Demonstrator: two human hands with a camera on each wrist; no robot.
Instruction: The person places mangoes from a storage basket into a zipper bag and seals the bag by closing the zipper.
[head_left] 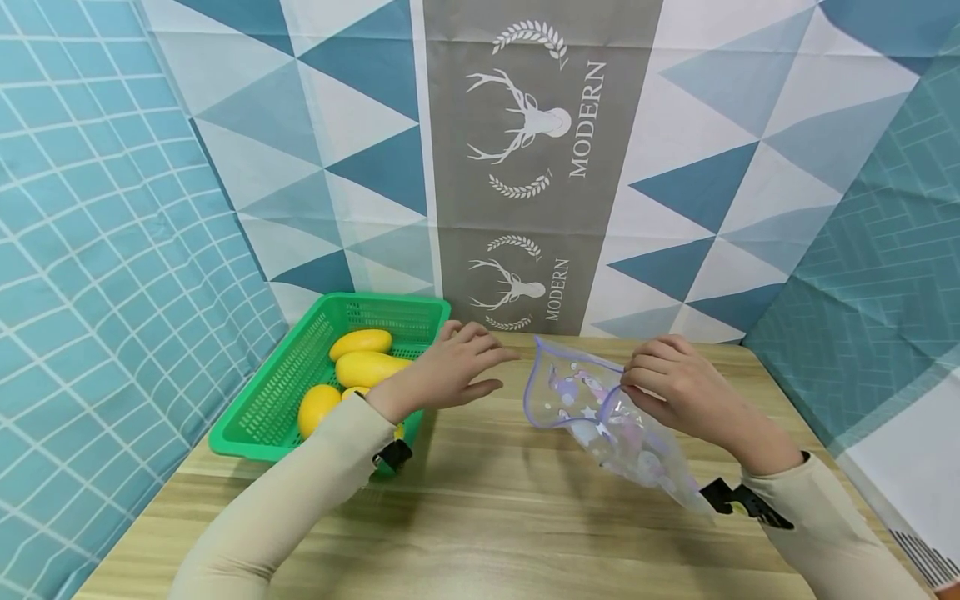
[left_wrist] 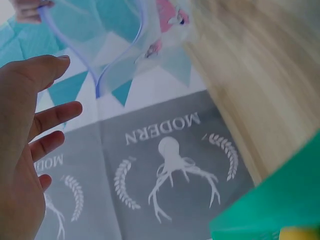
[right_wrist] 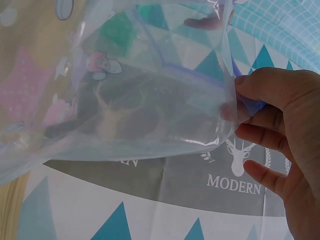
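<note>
A clear zip bag (head_left: 637,450) with a purple rim and cartoon prints hangs above the table, its mouth spread apart and turned left. My right hand (head_left: 675,387) pinches the bag's rim between thumb and fingers, as the right wrist view also shows at close range. To the left, my left hand (head_left: 453,367) holds nothing; its fingers are loosely extended beside the basket's right edge, a short way from the bag mouth. Inside the green basket (head_left: 255,408) lie several yellow fruits or vegetables, among them a long one (head_left: 367,368) and a round one (head_left: 318,408). My left forearm hides part of them.
The wood-grain table (head_left: 510,517) runs up to a patterned backdrop (head_left: 540,167) with deer prints. Blue tiled sheeting (head_left: 90,250) stands along the left, close to the basket. Another teal sheet (head_left: 885,275) borders the right side.
</note>
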